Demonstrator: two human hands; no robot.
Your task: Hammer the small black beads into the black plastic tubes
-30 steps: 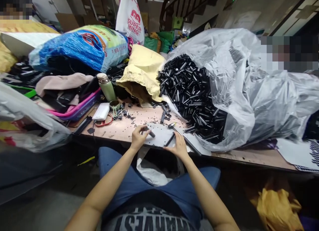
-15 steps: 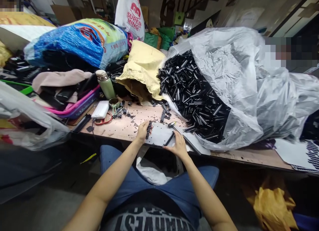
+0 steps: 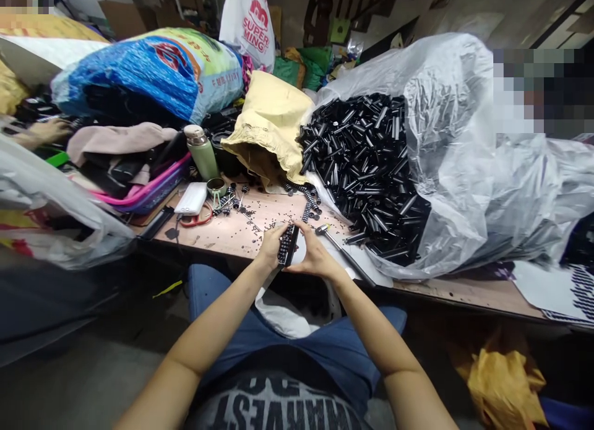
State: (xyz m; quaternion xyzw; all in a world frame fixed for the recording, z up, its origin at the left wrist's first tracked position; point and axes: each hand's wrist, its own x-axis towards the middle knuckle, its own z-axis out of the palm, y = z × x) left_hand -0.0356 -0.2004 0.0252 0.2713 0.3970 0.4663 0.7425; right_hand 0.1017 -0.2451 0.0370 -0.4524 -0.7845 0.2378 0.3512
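Note:
My left hand (image 3: 269,249) is closed around a black studded strip (image 3: 283,247) with rows of small light gaps. My right hand (image 3: 316,254) pinches a smooth black tube-like piece (image 3: 292,248) at its two ends, thumb near, fingers far. The two pieces are side by side and seem to touch, just above the table's front edge. Right of my right hand lies a small hammer (image 3: 348,257) with a dark handle, on a white sheet (image 3: 383,275). Beyond my hands, dark studded rolls (image 3: 308,208) lie among tiny black bits.
Smooth black tube pieces (image 3: 366,164) spill from a big clear plastic bag (image 3: 455,139) at right. A yellow sack (image 3: 273,117), green flask (image 3: 202,154), white power bank (image 3: 191,199), red scissors (image 3: 200,218) and pink-rimmed basket (image 3: 139,198) stand left. Another person's hand (image 3: 46,133) shows far left.
My right hand has lifted the black tube-like piece from the white sheet and moved left, bringing it against the studded strip in my left hand. Another person's hand has appeared far left.

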